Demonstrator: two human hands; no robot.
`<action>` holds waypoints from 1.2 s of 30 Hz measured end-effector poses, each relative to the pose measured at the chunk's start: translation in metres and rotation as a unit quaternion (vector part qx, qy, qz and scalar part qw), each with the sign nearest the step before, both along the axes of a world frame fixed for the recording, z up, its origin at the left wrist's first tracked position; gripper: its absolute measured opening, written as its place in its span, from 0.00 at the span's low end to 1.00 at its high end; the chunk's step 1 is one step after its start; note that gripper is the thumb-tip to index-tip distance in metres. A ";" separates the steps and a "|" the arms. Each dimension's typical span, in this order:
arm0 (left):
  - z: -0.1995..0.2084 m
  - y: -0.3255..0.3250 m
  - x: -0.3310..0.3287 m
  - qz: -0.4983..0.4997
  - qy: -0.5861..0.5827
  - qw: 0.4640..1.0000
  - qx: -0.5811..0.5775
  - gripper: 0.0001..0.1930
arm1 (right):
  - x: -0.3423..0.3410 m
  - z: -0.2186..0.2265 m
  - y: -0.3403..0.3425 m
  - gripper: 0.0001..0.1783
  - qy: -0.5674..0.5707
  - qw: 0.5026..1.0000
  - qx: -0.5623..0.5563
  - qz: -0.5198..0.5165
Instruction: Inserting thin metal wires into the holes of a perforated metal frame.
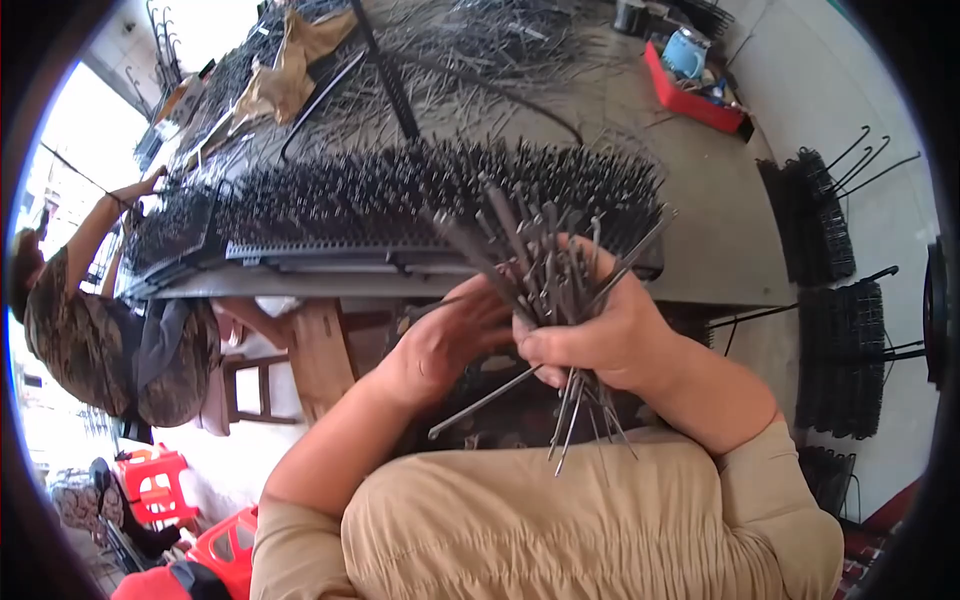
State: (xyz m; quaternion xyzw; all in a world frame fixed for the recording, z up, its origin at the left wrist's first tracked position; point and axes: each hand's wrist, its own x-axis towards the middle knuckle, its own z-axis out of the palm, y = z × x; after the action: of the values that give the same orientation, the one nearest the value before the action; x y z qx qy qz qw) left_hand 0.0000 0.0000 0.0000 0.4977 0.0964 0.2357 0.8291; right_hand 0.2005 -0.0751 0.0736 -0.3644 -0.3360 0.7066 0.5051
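A loose bundle of thin dark metal rods (545, 255) stands in front of my lap, its ends fanned out above and below. My right hand (590, 335) is closed around its middle, thumb across the front. One rod slants out of the bundle toward the lower left. My left hand (450, 335) is at the bundle's left side, fingers apart and loosely curved, slightly blurred; their tips are partly hidden by the rods. Just beyond the hands, a long rack (400, 200) packed with upright dark rods runs along the table's near edge.
Many loose rods (470, 70) lie across the table (720, 220) behind the rack. A red tray (690, 100) holds a light blue mug (686, 52). Dark rod bundles (840, 350) hang at the right wall. Another person (130, 340) works at the left, near a wooden stool (320, 355).
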 end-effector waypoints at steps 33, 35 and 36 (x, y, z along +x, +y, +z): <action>0.011 0.001 0.041 0.189 0.020 0.972 -0.137 0.18 | -0.005 -0.085 0.006 0.20 0.031 0.979 -0.076 0.187; 0.008 0.004 0.040 0.179 0.013 0.976 -0.125 0.18 | -0.005 -0.088 0.007 0.21 0.049 0.975 -0.088 0.199; 0.007 0.005 0.040 0.169 0.005 0.979 -0.112 0.19 | -0.005 -0.090 0.007 0.23 0.066 0.970 -0.100 0.212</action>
State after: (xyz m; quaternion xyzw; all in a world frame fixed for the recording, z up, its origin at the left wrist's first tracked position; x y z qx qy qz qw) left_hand 0.0396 0.0053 0.0066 0.3791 0.2095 0.3574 0.8274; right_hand 0.1959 -0.0683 -0.0167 -0.2858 -0.2994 0.8500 0.3260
